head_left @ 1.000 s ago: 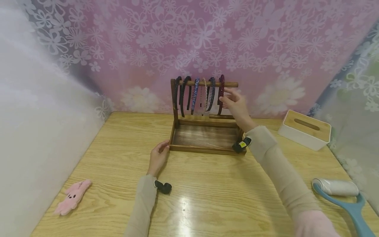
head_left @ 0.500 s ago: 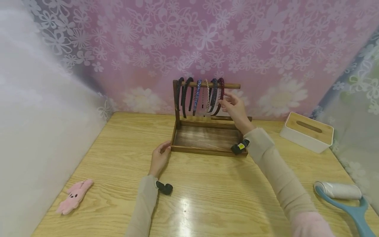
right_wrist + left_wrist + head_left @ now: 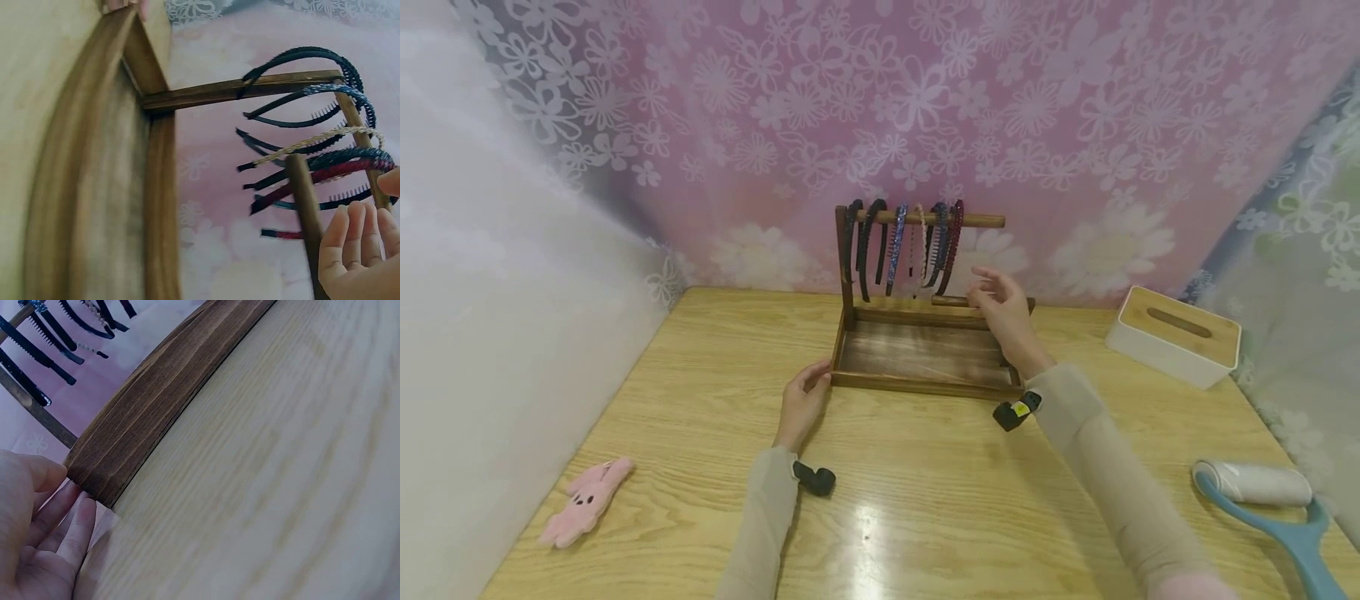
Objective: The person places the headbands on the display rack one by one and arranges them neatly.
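Note:
A dark wooden headband stand [image 3: 917, 385] with a shallow tray base stands at the back of the table. From its upper bar [image 3: 985, 221] hang several headbands: black ones [image 3: 868, 250] at the left, a glittery blue one [image 3: 897, 250], a pale beaded one [image 3: 922, 250], another dark blue one and a dark red one [image 3: 953, 246] at the right. My left hand [image 3: 801, 404] holds the tray's front left corner between thumb and fingers. My right hand [image 3: 1006, 317], fingers loosely bent and holding nothing, is in front of the short lower bar [image 3: 950, 301], below and right of the red headband.
A white tissue box [image 3: 1172, 337] with a wooden lid stands at the back right. At the right edge lies a lint roller [image 3: 1255, 483] with a blue handle. A pink plush toy [image 3: 587, 500] lies at the left. Behind the stand hangs a floral pink curtain [image 3: 760, 108].
My right hand has slid the dark red headband left along the upper bar, close to the blue one, then let go and come down. The left hand has stayed at the tray corner.

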Demonstrator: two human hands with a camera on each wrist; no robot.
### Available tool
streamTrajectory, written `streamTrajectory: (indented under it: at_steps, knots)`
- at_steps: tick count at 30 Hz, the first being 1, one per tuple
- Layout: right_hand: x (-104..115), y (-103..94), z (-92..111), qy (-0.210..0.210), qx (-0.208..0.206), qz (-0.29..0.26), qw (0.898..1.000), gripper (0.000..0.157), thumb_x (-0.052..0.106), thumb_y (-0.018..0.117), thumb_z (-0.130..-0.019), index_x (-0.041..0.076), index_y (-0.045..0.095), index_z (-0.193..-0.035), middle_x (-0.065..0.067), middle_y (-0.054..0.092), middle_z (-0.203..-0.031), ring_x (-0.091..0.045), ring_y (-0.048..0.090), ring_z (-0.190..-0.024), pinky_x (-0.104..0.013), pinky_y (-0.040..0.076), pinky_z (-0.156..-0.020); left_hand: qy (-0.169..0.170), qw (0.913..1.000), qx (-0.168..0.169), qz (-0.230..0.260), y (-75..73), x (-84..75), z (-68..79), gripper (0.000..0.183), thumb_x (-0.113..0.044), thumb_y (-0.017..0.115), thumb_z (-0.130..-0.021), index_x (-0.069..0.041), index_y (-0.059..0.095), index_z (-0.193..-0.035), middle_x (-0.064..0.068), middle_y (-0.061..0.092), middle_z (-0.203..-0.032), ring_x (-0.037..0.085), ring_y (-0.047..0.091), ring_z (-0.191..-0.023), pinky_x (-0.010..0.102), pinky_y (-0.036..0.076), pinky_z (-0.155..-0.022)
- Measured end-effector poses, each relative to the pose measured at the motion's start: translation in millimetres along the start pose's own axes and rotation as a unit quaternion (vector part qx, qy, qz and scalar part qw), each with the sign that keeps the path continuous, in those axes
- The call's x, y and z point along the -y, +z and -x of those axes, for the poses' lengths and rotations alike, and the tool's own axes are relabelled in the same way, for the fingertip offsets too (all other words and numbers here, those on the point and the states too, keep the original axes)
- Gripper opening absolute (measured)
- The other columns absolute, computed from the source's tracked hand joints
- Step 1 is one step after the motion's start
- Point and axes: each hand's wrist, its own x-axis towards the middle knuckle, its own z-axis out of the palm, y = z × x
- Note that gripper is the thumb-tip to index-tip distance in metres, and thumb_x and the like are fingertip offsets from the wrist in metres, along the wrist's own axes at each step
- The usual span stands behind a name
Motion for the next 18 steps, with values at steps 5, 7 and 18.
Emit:
streamTrajectory:
  at_steps: [5,7,18]
  knots:
    - [-17,-5.8,18,0.015,-0.011,-0.009,1.0,0.041,0.014,0.053,-0.1,0.005,0.047,-0.139,0.019,0.06,-0.091,0.001,0.057,-0.079,-0.016,0.051,-0.075,0.026,0.9996,-0.009,-0.004,-1.4,2.5,1.9,0.031,-0.018,0.056,-0.1,-0.006,0.063,-0.128,0.014,0.064,-0.129,0.03,0.059,-0.118,0.04,0.049,-0.099]
    - [-22,-8.8,25,0.015,-0.015,-0.015,1.0,0.04,0.012,0.052,-0.1,0.003,0.047,-0.138,0.021,0.061,-0.09,0.001,0.057,-0.079,-0.015,0.051,-0.075,0.035,0.9993,-0.01,-0.005,-1.4,3.5,1.9,0.031,-0.019,0.056,-0.1,-0.007,0.064,-0.127,0.014,0.065,-0.127,0.029,0.06,-0.116,0.038,0.05,-0.096]
    - [-51,-35.5,55,0.036,-0.02,0.021,0.999,0.036,0.017,0.052,-0.101,0.006,0.048,-0.135,0.02,0.057,-0.094,0.003,0.058,-0.086,-0.015,0.052,-0.079,0.007,1.0,0.002,-0.001,-7.4,-0.4,-3.0,0.033,-0.015,0.055,-0.101,-0.004,0.06,-0.131,0.016,0.061,-0.132,0.031,0.058,-0.119,0.04,0.047,-0.101]
